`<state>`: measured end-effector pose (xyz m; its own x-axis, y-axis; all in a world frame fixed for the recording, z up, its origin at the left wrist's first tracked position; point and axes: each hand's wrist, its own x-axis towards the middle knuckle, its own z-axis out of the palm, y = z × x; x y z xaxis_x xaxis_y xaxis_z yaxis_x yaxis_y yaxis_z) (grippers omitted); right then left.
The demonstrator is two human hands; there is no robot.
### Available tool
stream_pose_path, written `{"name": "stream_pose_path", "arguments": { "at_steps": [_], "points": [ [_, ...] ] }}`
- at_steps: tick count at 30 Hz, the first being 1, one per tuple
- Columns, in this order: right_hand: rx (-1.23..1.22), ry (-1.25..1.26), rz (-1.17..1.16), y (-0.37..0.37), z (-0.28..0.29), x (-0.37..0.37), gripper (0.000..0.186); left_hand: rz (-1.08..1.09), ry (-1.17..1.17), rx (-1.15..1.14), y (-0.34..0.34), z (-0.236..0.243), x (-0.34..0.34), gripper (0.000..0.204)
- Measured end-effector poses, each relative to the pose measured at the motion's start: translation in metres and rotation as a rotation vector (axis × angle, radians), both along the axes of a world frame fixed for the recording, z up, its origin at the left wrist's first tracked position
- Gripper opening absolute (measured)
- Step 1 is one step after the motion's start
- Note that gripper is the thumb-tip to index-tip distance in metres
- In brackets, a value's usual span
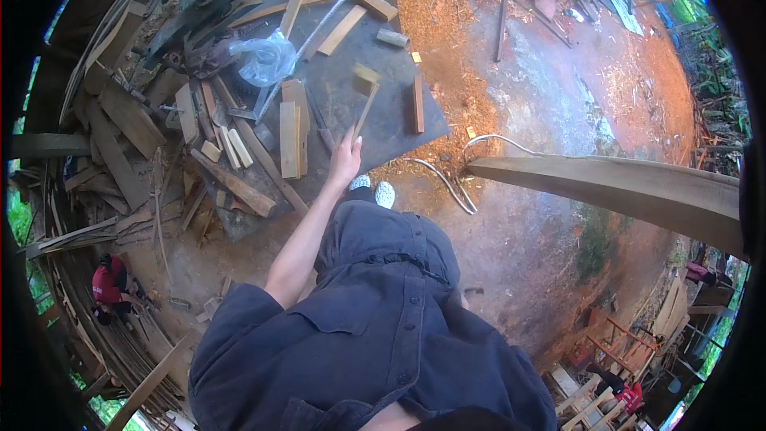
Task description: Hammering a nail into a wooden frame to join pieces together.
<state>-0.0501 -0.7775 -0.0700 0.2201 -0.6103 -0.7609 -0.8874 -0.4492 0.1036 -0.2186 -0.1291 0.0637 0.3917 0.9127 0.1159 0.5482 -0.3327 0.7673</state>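
My left hand (345, 158) reaches forward over a dark flat sheet (383, 132), its fingers closed round the lower end of a slim handle. The handle belongs to a wooden tool (366, 78) with a blocky tan head, pointing away from me; blur hides whether it is a brush or a mallet. Left of that hand lies a dark bar-like tool (322, 128), beside two pale boards (289, 140). A short reddish wood strip (418, 104) rests to the right of the tool. My right hand is out of sight behind my body.
Wood offcuts (231, 148), a clear plastic bag (266, 58) and a long metal bar (323, 24) crowd the left. A thick beam (614, 183) juts in from the right, near a pale looped cable (455, 191). Sawdust covers the floor beyond. People in red work at both lower corners.
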Motion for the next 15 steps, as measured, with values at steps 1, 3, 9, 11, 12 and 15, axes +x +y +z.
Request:
{"name": "stream_pose_path", "arguments": {
  "at_steps": [1, 3, 9, 11, 12, 15],
  "points": [
    [0.010, 0.021, -0.028, 0.018, -0.033, -0.016, 0.047, -0.008, 0.046, -0.018, 0.001, 0.016, 0.004, 0.054],
    [0.130, 0.008, 0.104, 0.067, -0.033, -0.032, 0.045, 0.002, 0.100, -0.001, 0.004, 0.045, 0.008, 0.072],
    [0.370, -0.112, 0.639, 0.027, 0.070, -0.015, 0.039, 0.009, 0.250, 0.323, 0.002, 0.085, -0.011, 0.085],
    [0.467, -0.157, 0.770, -0.016, 0.103, -0.030, 0.038, -0.034, 0.271, 0.387, 0.002, 0.103, -0.008, 0.083],
    [0.519, -0.187, 0.819, 0.013, 0.105, -0.044, 0.037, -0.046, 0.323, 0.467, 0.003, 0.110, -0.002, 0.082],
    [0.854, -0.355, 0.538, -0.056, 0.064, -0.027, 0.036, -0.053, 0.400, 0.518, 0.006, 0.128, 0.002, 0.079]
  ]
}}
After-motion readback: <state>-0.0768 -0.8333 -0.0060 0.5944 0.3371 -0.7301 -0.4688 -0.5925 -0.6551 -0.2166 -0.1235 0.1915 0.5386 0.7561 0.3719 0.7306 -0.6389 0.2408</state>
